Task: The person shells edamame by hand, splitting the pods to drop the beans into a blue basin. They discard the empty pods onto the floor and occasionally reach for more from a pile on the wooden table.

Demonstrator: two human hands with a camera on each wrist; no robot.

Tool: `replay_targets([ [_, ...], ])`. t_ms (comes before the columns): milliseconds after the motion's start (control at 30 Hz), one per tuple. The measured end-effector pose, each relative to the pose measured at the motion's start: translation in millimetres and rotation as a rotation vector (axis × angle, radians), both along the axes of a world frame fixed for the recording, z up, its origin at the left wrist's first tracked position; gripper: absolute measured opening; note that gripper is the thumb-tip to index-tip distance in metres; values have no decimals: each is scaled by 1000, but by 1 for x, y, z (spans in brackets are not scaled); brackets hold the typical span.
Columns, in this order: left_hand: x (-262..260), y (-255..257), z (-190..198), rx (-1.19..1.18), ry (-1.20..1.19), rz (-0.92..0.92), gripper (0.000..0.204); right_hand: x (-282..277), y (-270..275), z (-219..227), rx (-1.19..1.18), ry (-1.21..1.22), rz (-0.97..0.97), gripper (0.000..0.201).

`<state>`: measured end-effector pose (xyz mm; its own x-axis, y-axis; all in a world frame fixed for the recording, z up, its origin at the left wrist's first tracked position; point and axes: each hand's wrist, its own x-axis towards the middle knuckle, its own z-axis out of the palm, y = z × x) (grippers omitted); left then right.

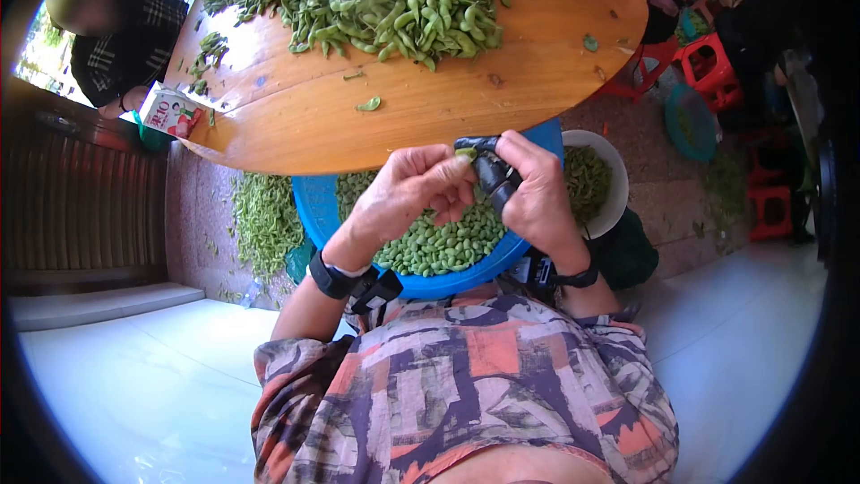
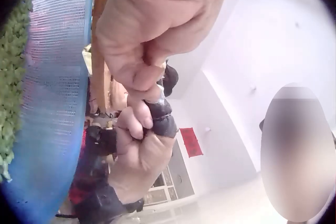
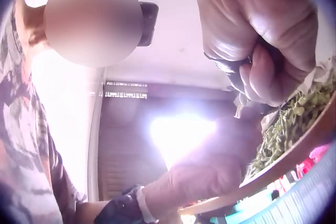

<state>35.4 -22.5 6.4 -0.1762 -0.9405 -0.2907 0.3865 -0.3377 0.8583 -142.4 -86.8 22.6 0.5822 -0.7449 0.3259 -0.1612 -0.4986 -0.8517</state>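
Observation:
In the head view a green pod (image 1: 467,153) is pinched between the thumb and fingers of my left hand (image 1: 408,193). My right hand (image 1: 541,197), with black coverings (image 1: 494,174) on its thumb and a finger, meets it at the pod. Below both hands, shelled green beans (image 1: 439,246) lie in a blue basket (image 1: 421,285). The left wrist view shows my left hand (image 2: 163,19) above my right hand (image 2: 142,155), fingertips together. In the right wrist view my right hand (image 3: 262,29) has curled fingers; my left hand (image 3: 199,174) is blurred by glare.
A wooden table (image 1: 430,112) bears a large heap of pods (image 1: 385,0) and a printed box (image 1: 167,111). Empty-looking pods (image 1: 269,224) lie on the floor at left. At right stand a white bucket (image 1: 618,181) and red stools (image 1: 709,67). Another person (image 1: 125,49) sits at upper left.

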Motion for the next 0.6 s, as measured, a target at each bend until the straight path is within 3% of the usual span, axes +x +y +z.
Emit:
replay_targets([
  [133,-11,16,-16,-62,-23,58,26,6,20,-16,-250,60,-100,20],
  [267,-19,23,-19,-61,149,132,22,7,27,-14,-230,85,-105,25],
  [300,-19,22,-29,3,307,161,22,6,25,-14,-231,85,-103,25],
  [333,-18,21,-38,67,465,188,23,5,22,-15,-181,53,-62,26],
  [467,-18,25,-47,25,538,131,23,2,15,-25,57,-36,23,28],
  [533,-19,27,-35,-2,180,57,25,-9,8,-17,-14,-31,9,20],
  [600,-10,32,-12,-192,-308,-124,27,-39,0,-23,96,33,-185,5],
])
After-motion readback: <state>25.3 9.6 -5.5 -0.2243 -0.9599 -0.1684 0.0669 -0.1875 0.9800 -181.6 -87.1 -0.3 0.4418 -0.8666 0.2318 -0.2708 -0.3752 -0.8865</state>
